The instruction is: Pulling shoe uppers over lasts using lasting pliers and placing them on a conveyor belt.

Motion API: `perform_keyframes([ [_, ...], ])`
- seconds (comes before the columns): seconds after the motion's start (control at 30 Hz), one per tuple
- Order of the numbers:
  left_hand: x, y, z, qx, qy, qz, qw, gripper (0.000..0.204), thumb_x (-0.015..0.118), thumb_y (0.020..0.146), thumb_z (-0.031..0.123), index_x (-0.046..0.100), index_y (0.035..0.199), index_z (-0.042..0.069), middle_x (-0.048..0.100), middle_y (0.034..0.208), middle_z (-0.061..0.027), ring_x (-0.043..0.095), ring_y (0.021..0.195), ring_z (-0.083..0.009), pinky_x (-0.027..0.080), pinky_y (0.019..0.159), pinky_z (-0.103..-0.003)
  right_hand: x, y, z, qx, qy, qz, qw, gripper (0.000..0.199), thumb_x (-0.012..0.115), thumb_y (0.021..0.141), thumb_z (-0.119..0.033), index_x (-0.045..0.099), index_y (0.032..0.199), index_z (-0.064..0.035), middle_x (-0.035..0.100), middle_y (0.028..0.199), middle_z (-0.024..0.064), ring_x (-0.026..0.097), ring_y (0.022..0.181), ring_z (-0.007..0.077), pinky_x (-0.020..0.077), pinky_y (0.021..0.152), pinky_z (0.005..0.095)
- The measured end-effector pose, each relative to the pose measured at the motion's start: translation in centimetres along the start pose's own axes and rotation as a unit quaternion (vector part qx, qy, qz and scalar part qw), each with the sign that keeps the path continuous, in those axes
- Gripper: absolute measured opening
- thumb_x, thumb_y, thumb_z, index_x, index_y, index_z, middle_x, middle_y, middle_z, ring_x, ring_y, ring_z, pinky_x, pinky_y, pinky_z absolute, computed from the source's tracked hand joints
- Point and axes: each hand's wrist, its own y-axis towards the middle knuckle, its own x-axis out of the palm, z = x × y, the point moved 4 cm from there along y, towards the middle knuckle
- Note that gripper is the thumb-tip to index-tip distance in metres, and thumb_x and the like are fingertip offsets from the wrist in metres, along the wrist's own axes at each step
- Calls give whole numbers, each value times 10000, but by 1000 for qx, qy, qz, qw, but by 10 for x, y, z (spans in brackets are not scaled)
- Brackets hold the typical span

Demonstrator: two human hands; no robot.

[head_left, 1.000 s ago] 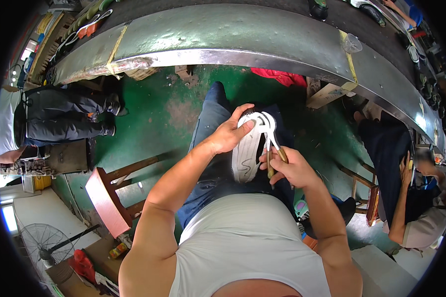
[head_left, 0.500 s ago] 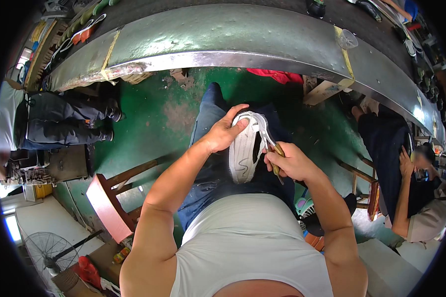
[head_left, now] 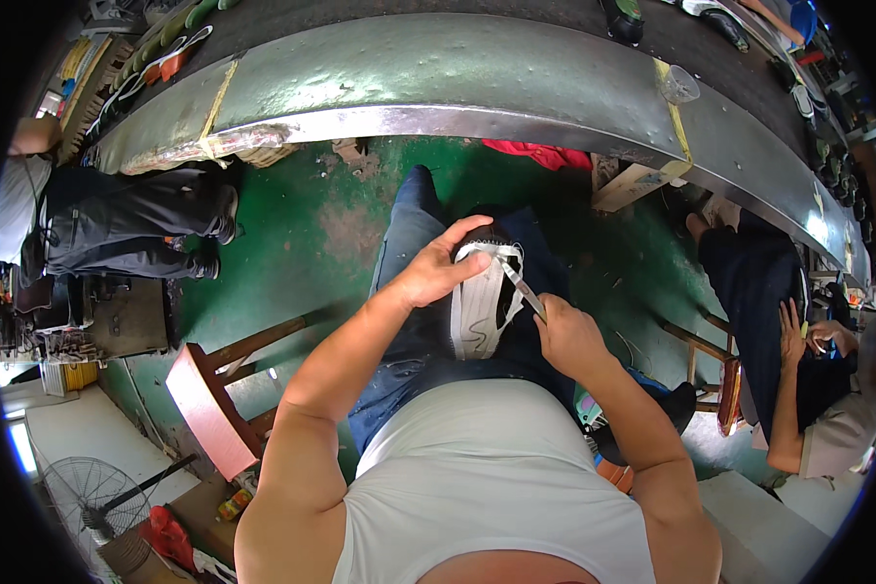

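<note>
A half-made shoe lies over my thighs, its long white bottom face up, with a pen mark near the close end. Black material with white stitching shows at its far end. My left hand grips that far end, thumb pressed on the white edge and fingers wrapped over the black part. My right hand is closed round a metal tool, which looks like pliers. Their shiny tip reaches the shoe's far right edge, beside my left thumb; the handles are hidden in my fist.
A metal-edged bench curves across the front, with several shoes on top. A pink-topped stool stands at my left, a fan behind it. One person stands at far left; another sits at right. Red cloth lies under the bench.
My right hand has turned, and the pliers' tip has moved to the shoe's far end. The white edging there lies differently, baring more black material. At left, the standing person has shifted.
</note>
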Motion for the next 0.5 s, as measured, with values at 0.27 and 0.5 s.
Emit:
perform_keyframes([
  [0.27, 0, -7, 29, 118, 56, 98, 987, 400, 684, 938, 77, 557, 1317, 73, 614, 1166, -33, 557, 1080, -115, 463, 953, -274, -31, -13, -11, -43, 121, -153, 980, 225, 651, 906, -115, 614, 1094, 4, 658, 863, 159, 639, 718, 334, 525, 689, 366],
  [0.5, 1, 1, 65, 96, 117, 51, 987, 490, 706, 915, 77, 524, 1368, 31, 593, 1294, -104, 550, 1179, -180, 438, 1023, -331, -12, -4, 22, 74, 376, 57, 922, 396, 733, 892, -251, 547, 1120, 14, 635, 842, 39, 601, 755, 96, 496, 709, 276],
])
